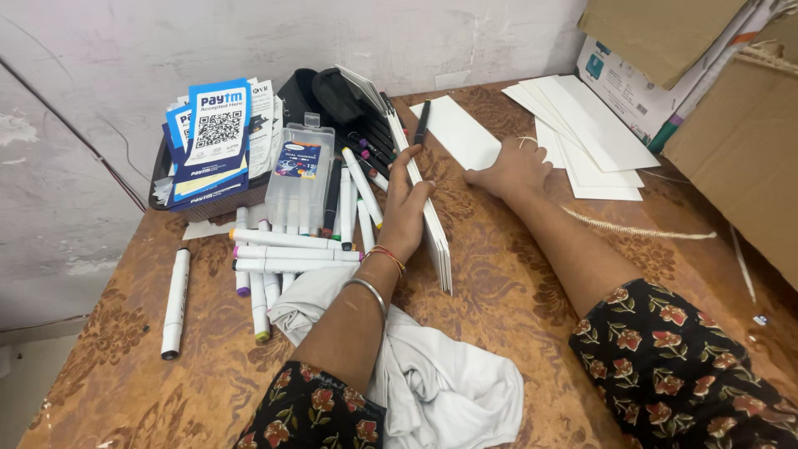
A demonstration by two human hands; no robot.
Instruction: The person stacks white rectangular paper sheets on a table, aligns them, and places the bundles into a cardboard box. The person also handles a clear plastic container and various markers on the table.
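**On the tabletop: card stack held on edge**

On the brown patterned tabletop (515, 308), a stack of white cards (428, 208) is gripped on edge by the left hand (405, 212), fingers curled around it. The right hand (511, 170) is laid flat beside loose white sheets (594, 133). Markers (287, 249) lie left.

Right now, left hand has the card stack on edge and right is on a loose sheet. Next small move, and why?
Probably slide the white sheet under the right hand toward the card stack. The left hand holds that stack upright on edge, the sheet lies flat just beyond it, and the right palm rests at the sheet's near edge.
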